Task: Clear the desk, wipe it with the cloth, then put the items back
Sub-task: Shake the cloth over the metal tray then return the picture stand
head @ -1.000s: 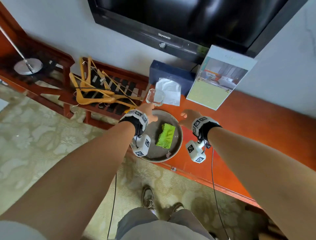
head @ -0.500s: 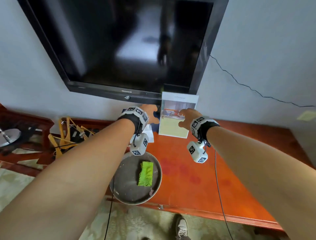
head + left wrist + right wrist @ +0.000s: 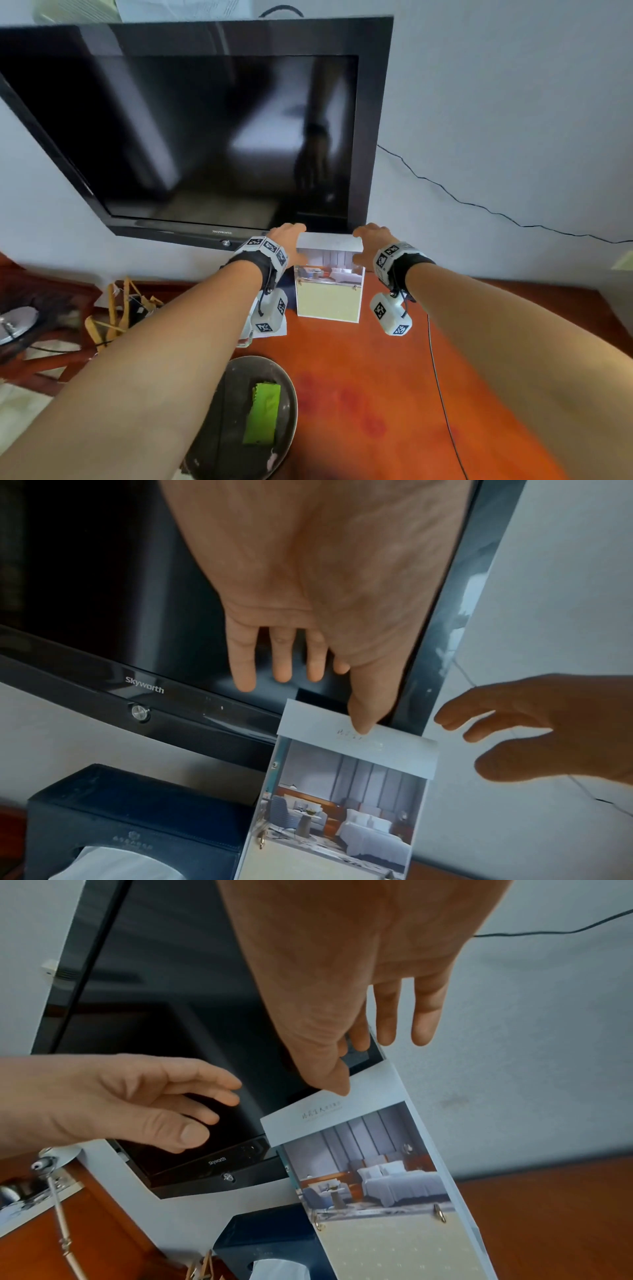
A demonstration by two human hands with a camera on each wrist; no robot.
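Observation:
An upright display stand [image 3: 328,282] with a hotel-room picture stands at the back of the red-brown desk [image 3: 394,377], under the TV. My left hand [image 3: 289,234] and right hand [image 3: 368,236] flank its top corners, fingers straight and spread. The wrist views show both hands a little apart from the stand [image 3: 346,799] [image 3: 373,1172], holding nothing. A green cloth [image 3: 263,414] lies on a round dark tray [image 3: 291,390] at the desk's front left. A dark blue tissue box [image 3: 137,818] sits left of the stand.
A black wall TV [image 3: 205,130] hangs just behind the hands. Part of a glass [image 3: 244,341] shows under my left wrist. Wooden hangers [image 3: 120,308] lie on a rack at left. A thin cable [image 3: 442,394] crosses the desk.
Both hands have moved from the tray and the glass up and back to the stand's top corners. The head view has tilted up towards the TV.

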